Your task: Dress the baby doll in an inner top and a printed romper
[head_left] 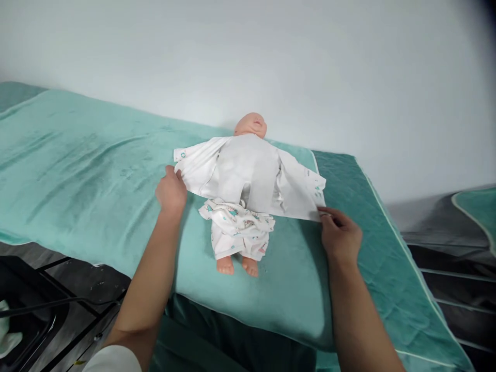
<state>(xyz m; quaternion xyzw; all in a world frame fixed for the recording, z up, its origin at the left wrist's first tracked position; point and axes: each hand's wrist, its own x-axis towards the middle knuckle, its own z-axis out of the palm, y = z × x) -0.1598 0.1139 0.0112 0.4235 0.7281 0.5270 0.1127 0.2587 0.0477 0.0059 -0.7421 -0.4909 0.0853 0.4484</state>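
Note:
A baby doll point(251, 125) lies on its back, head toward the wall and bare feet toward me. Over its chest a white baby shirt point(248, 170) is spread wide, hiding the arms. My left hand point(171, 190) is closed on the shirt's edge at the left, below the sleeve cuff. At the right, my right hand point(338, 232) pinches the shirt's lower corner. Printed baby pants point(240, 235) cover the doll's legs, bunched at the waist.
A green plush cover point(96, 170) lies over the bed, with a quilted green mat point(383, 253) beneath it at the right. The white wall point(248, 57) stands behind. A black tub point(27, 310) sits at lower left, and another green-covered surface point(478, 212) is at far right.

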